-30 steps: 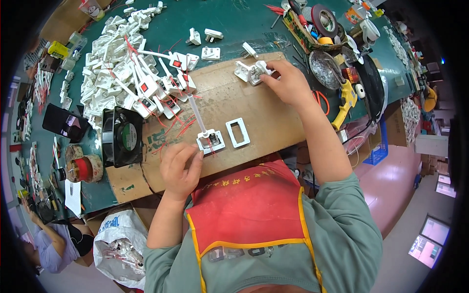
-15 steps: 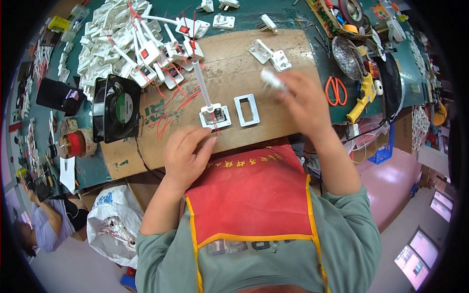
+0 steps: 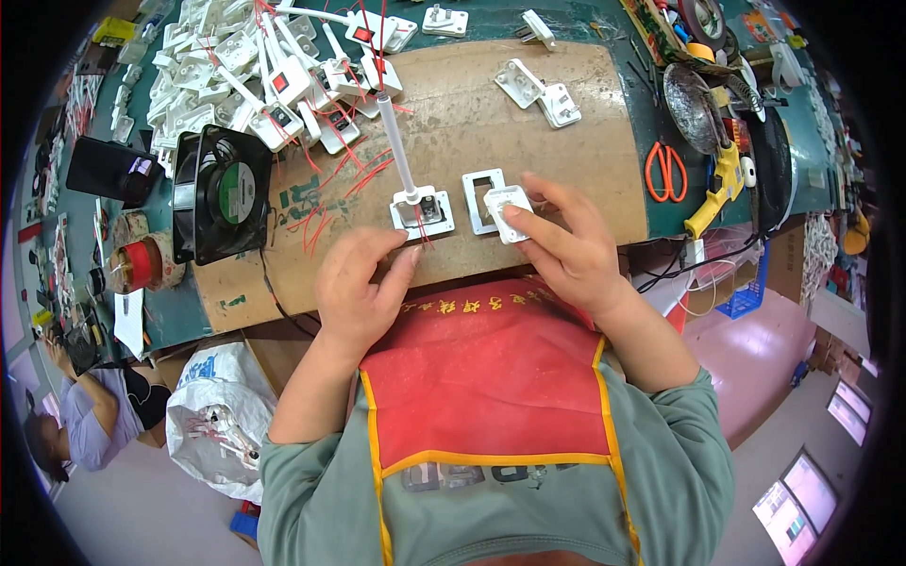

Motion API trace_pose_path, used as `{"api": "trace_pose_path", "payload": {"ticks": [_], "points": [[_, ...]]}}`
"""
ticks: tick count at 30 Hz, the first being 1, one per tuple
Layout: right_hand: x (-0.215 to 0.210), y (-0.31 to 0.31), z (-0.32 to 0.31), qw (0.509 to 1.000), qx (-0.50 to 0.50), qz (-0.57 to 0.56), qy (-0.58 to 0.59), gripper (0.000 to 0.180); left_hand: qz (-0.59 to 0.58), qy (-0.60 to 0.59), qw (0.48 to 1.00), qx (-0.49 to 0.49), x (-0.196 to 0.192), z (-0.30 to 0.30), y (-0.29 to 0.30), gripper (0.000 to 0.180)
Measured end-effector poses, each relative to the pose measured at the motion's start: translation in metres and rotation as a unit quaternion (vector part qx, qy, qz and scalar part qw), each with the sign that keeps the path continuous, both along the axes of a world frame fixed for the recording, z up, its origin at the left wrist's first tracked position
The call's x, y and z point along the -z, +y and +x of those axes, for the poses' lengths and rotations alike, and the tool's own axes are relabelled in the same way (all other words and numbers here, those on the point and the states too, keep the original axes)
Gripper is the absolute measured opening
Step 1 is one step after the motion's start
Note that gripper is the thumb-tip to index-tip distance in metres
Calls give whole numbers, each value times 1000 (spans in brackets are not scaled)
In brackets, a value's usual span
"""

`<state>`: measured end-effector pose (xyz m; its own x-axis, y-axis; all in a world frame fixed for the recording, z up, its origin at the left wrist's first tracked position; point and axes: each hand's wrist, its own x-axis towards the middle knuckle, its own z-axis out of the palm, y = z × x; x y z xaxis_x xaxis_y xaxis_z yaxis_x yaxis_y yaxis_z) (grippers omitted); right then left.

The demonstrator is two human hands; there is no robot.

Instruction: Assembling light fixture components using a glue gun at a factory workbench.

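Note:
My right hand (image 3: pixel 566 241) grips a small white plastic plug shell (image 3: pixel 508 212), its hollow side facing up. The shell is above the near part of a white rectangular frame (image 3: pixel 479 193), hiding some of it. To the left, a white plug housing with dark parts inside (image 3: pixel 420 209) sits in a second such frame (image 3: pixel 445 224). A white tube (image 3: pixel 396 141) rises from the housing, and thin red wires (image 3: pixel 421 228) hang at its near side. My left hand (image 3: pixel 359 283) is beside that frame's near left corner, thumb and index finger slightly apart, nothing visible between them.
A pile of white plug parts with red switches and wires (image 3: pixel 274 85) covers the back left. A black fan (image 3: pixel 222 193) stands left of the board (image 3: pixel 604 141). Two white shells (image 3: pixel 559 104) lie farther back. Orange scissors (image 3: pixel 666 172) and a yellow glue gun (image 3: pixel 715 193) are at right.
My right hand has come down and left, bringing the white plug shell from the right side to over the empty frame. My left hand stays by the other frame, its fingertips slightly shifted.

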<state>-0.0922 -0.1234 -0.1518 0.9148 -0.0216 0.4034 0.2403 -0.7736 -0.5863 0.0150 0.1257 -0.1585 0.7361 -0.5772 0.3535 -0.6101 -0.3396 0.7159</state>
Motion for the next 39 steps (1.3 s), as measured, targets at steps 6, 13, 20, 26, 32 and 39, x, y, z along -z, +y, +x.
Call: {"api": "trace_pose_path", "payload": {"ticks": [6, 13, 20, 26, 32, 39], "points": [[-3, 2, 8, 999, 11, -36, -2, 40, -8, -22, 1000, 3, 1, 3, -5, 25], [1, 1, 7, 999, 6, -11, 39, 30, -22, -29, 999, -3, 0, 3, -6, 24], [-8, 6, 29, 999, 11, 3, -38, 19, -21, -29, 999, 3, 2, 5, -5, 24], [-12, 3, 33, 994, -88, -57, 2, 21, -22, -62, 998, 25, -1, 7, -6, 25], [-23, -3, 31, 998, -38, 28, 44, 29, -20, -26, 999, 0, -5, 4, -7, 21], [-18, 0, 35, 993, -91, -68, 29, 34, 30, -49, 997, 55, -4, 7, -4, 20]]}}
